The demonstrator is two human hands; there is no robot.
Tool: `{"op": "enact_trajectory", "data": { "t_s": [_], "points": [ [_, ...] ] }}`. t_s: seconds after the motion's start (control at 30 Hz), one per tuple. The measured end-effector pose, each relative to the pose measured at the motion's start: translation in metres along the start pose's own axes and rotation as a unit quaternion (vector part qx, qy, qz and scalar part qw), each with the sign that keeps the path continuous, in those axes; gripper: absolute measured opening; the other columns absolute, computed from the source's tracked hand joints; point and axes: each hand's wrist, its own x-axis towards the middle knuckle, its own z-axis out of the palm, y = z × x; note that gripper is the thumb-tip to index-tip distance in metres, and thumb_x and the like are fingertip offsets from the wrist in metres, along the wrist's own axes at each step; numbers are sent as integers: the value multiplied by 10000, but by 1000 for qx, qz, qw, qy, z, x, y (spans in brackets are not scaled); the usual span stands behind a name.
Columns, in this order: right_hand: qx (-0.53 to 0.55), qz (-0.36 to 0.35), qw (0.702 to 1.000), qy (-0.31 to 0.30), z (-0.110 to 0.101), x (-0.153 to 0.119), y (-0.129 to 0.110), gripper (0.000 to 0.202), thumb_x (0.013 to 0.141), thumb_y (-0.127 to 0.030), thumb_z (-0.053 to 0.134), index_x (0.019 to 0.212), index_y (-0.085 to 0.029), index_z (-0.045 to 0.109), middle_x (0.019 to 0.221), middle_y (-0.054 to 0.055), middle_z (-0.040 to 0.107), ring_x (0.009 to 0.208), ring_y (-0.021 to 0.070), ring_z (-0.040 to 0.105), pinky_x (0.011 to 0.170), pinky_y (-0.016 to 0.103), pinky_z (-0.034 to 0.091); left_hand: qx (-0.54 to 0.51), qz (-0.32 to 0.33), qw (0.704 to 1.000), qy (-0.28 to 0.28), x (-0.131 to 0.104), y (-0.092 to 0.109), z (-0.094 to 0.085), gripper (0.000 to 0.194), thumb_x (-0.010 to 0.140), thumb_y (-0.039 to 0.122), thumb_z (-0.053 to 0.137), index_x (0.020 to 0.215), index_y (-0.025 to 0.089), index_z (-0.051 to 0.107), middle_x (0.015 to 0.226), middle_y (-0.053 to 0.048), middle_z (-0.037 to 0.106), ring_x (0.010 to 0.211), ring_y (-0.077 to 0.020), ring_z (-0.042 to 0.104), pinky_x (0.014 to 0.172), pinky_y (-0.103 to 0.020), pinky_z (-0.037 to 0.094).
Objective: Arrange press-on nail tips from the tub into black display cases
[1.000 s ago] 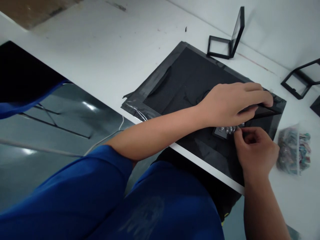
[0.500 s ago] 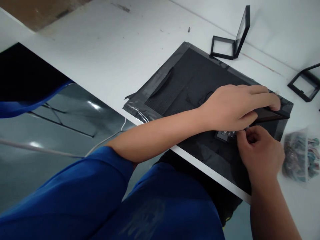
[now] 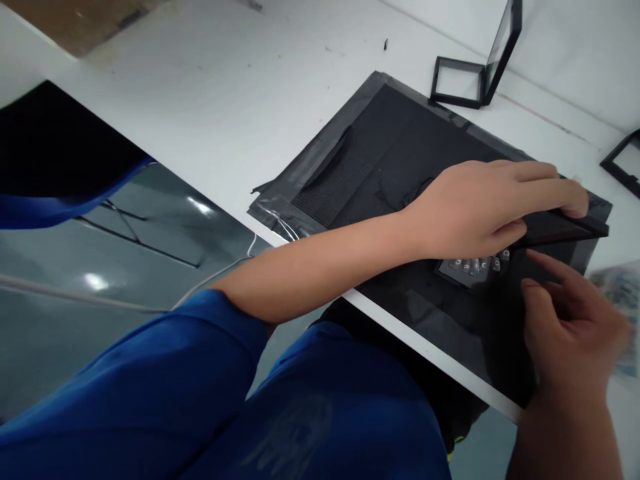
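My left hand [image 3: 480,210] reaches across the black mat [image 3: 405,140], its fingers on a black frame [image 3: 565,230] whose raised part it grips near the mat's right end. Below that hand, a row of small clear pieces with white letters [image 3: 477,265] lies in the frame's lower part, partly hidden by the palm. My right hand [image 3: 575,327] is just right of these pieces, thumb and index finger apart, with nothing seen between them.
An opened black frame [image 3: 457,81] stands behind the mat. Another frame [image 3: 627,160] is cut off at the right edge. A clear bag of colourful items [image 3: 620,287] lies behind my right hand. Black thread [image 3: 385,197] lies on the mat. The table edge [image 3: 425,347] runs near my lap.
My right hand has moved right, away from the lettered pieces, and its thumb and index finger have parted. More lettered pieces show. My left hand stays on the frame.
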Motion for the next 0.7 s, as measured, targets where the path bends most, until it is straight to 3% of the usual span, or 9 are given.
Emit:
{"op": "enact_trajectory", "data": {
  "t_s": [0.23, 0.57, 0.7],
  "points": [
    [-16, 19, 999, -41, 1, 1, 6, 448, 823, -431, 627, 1234, -306, 754, 728, 3, 695, 555, 140, 543, 607, 316, 446, 11, 11, 1000, 4, -1, -1, 0, 618, 797, 43, 360, 1285, 320, 620, 1290, 43, 664, 1172, -171, 671, 750, -284, 578],
    [11, 40, 998, -49, -1, -5, -3, 460, 817, -453, 645, 1214, -253, 763, 624, -3, 633, 495, 127, 485, 507, 284, 396, 18, 3, 1000, -4, 0, 0, 1, 658, 782, 28, 340, 1299, 326, 616, 1302, 39, 664, 1198, -192, 665, 776, -307, 583],
    [-37, 5, 998, -55, -1, -8, -1, 409, 828, -469, 629, 1164, -293, 780, 661, -4, 686, 522, 141, 566, 533, 288, 420, 11, 11, 1000, 11, 0, 0, 1, 624, 795, 26, 333, 1271, 304, 626, 1271, 54, 672, 1182, -157, 667, 806, -289, 581]
  ]
}}
